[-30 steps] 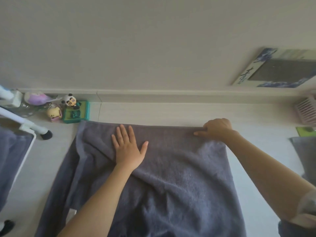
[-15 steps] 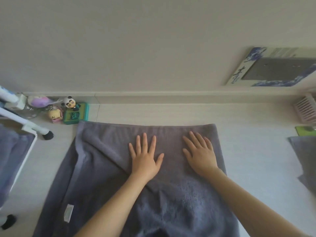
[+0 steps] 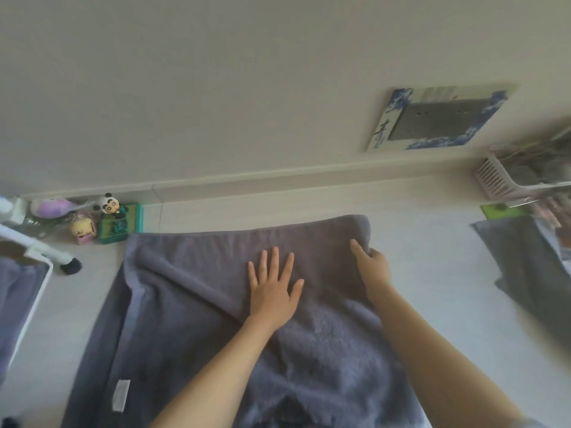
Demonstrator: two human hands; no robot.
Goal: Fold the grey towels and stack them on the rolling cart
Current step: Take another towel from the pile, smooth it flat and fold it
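The big grey towel [image 3: 197, 304] lies spread on the worktop [image 3: 432, 273], under both hands. It looks soft, thick and floppy, so corners are best to grab. The left hand [image 3: 272, 291] presses flat, fingers spread. The right hand [image 3: 372, 267] curls around the edge beside it.

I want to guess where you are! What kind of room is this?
Probably a room in a home, maybe a bedroom or a child's room. Little toys like a panda figure sit by the wall, a grey towel lies spread for folding, and a pink basket stands at the side.
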